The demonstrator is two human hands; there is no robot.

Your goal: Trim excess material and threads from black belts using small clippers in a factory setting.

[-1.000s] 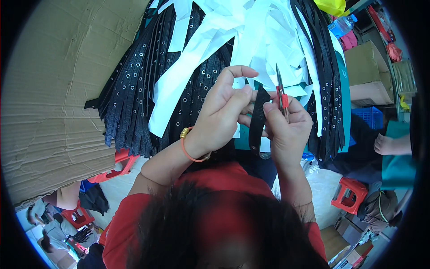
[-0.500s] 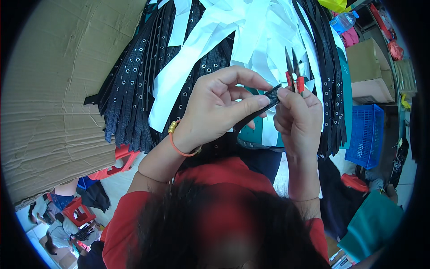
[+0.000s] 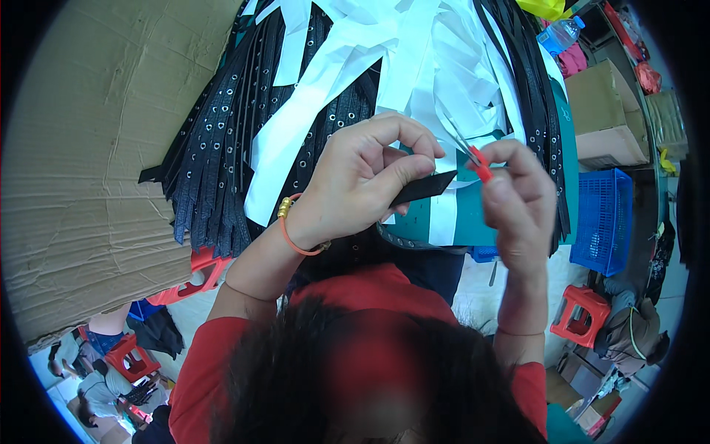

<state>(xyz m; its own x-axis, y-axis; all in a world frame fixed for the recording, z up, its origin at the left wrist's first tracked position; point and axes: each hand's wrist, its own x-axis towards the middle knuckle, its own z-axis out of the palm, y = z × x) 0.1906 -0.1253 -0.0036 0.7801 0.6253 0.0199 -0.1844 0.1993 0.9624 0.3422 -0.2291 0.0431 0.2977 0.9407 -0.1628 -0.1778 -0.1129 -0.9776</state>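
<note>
Between the thumb and fingers of my left hand (image 3: pixel 355 174) is a flat black strap (image 3: pixel 430 187), its angled end sticking out to the right. My right hand (image 3: pixel 521 211), slightly blurred, is closed around small scissors (image 3: pixel 478 161) with red-covered handles. Their thin blades point up and left, nearly together and apart from the strap. Beyond my hands, many black straps with metal eyelets (image 3: pixel 211 163) hang in a bundle. Long white strips (image 3: pixel 318 96) lie over them. Part of a green surface (image 3: pixel 481 222) shows beneath.
Brown cardboard (image 3: pixel 81 170) rises along the left. At right are a blue plastic basket (image 3: pixel 603 222), a cardboard box (image 3: pixel 606 111) and a plastic bottle (image 3: pixel 562 35). Red stools (image 3: pixel 580 316) stand on the floor, with other people (image 3: pixel 103 388) at lower left and one at lower right.
My right hand has moved right and away from the strap, and the scissors have tilted left. The strap's end has turned, showing a flat black face. A dark-and-green cloth at lower right has shifted, uncovering a stool.
</note>
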